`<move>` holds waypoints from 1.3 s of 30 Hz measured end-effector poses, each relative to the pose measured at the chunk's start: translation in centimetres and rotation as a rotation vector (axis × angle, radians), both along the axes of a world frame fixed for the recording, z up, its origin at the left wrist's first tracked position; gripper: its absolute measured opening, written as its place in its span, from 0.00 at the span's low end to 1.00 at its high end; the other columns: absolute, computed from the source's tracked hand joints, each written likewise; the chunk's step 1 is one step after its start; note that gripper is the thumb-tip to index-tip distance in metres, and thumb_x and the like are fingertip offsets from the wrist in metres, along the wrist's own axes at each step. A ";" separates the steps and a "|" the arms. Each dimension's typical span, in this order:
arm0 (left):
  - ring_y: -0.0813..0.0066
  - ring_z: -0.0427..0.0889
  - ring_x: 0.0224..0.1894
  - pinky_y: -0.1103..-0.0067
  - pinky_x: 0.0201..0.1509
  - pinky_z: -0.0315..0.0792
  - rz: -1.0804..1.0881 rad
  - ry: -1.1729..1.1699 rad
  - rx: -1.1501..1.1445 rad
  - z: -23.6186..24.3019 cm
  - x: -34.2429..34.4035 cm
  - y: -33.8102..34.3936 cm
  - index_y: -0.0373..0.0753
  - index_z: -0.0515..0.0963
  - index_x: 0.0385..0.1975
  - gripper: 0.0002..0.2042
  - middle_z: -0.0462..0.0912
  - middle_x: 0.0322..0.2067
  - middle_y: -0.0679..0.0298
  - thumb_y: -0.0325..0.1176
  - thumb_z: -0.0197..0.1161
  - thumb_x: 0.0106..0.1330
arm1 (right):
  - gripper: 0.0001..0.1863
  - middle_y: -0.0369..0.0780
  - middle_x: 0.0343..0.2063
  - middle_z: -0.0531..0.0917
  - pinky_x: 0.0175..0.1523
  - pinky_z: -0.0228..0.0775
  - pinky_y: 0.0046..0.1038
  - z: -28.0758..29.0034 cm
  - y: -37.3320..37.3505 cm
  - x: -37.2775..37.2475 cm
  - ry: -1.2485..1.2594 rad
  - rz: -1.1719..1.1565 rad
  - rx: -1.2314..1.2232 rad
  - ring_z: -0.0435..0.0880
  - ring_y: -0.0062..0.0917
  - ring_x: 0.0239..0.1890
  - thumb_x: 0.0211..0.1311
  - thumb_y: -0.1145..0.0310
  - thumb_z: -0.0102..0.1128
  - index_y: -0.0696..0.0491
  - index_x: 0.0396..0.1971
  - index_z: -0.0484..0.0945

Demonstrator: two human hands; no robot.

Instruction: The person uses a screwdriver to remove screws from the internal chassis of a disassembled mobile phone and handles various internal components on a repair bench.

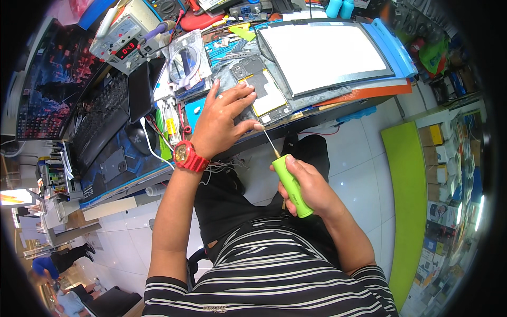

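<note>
An opened smartphone (268, 98) lies at the front edge of the workbench, its battery, dark camera part and inner boards bare. Across its left side my left hand (227, 113) rests with fingers spread, the thumb by the phone's lower corner. A red watch (190, 157) sits on that wrist. My right hand (306, 182) is wrapped round the green handle of a screwdriver (291, 187). The thin shaft points up and forward, its tip close to my left thumb and the phone's lower edge. Whether the tip touches the phone I cannot tell.
A white lit panel (325, 55) lies behind the phone on the right. To the left are a dark phone (140, 92), a keyboard (100, 100), a mouse (138, 138) and a monitor (55, 79). A power supply (124, 39) and tools crowd the back.
</note>
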State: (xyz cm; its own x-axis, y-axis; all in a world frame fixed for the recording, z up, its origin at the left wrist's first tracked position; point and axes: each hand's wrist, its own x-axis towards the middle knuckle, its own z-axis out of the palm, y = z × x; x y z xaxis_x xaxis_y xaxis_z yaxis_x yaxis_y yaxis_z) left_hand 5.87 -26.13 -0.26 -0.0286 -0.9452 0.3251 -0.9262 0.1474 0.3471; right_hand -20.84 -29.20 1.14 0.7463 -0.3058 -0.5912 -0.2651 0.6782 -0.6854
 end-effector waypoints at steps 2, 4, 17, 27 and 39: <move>0.62 0.70 0.73 0.51 0.81 0.48 0.000 0.001 -0.001 0.0 0.0 0.0 0.40 0.81 0.60 0.31 0.80 0.64 0.61 0.48 0.77 0.57 | 0.30 0.39 0.22 0.76 0.18 0.70 0.23 0.0 0.1 0.1 0.005 -0.007 0.002 0.74 0.21 0.12 0.84 0.45 0.35 0.60 0.56 0.72; 0.62 0.70 0.73 0.51 0.81 0.48 0.002 0.002 -0.002 0.0 0.0 0.0 0.40 0.81 0.60 0.32 0.80 0.64 0.61 0.48 0.77 0.57 | 0.30 0.39 0.22 0.76 0.18 0.70 0.23 0.0 0.1 0.1 0.008 -0.013 0.003 0.74 0.21 0.12 0.84 0.45 0.35 0.60 0.56 0.72; 0.62 0.72 0.72 0.50 0.80 0.49 0.005 0.005 -0.021 -0.2 0.0 0.0 0.39 0.81 0.59 0.32 0.80 0.63 0.60 0.50 0.77 0.56 | 0.31 0.39 0.22 0.76 0.18 0.69 0.24 -0.3 0.4 0.3 0.000 -0.039 -0.015 0.74 0.21 0.12 0.83 0.44 0.36 0.60 0.56 0.72; 0.63 0.70 0.73 0.51 0.81 0.47 0.003 0.023 -0.009 -0.2 0.1 0.0 0.40 0.81 0.60 0.32 0.80 0.64 0.61 0.48 0.77 0.56 | 0.31 0.39 0.22 0.76 0.18 0.70 0.24 0.0 0.1 0.0 -0.010 -0.002 0.002 0.74 0.22 0.12 0.84 0.45 0.34 0.60 0.57 0.72; 0.60 0.72 0.71 0.51 0.81 0.48 0.026 0.183 0.003 0.0 0.0 -0.1 0.39 0.59 0.76 0.51 0.82 0.62 0.58 0.49 0.80 0.53 | 0.31 0.39 0.22 0.76 0.18 0.70 0.24 -0.2 -0.1 0.8 -0.024 -0.014 -0.006 0.74 0.22 0.12 0.84 0.45 0.34 0.60 0.56 0.72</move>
State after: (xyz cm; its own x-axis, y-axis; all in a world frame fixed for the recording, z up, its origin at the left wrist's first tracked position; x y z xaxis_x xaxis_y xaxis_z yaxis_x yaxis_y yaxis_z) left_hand 5.88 -26.18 -0.24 0.0556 -0.9460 0.3195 -0.8508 0.1225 0.5109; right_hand -20.09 -29.31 0.91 0.7557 -0.3204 -0.5712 -0.2387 0.6774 -0.6958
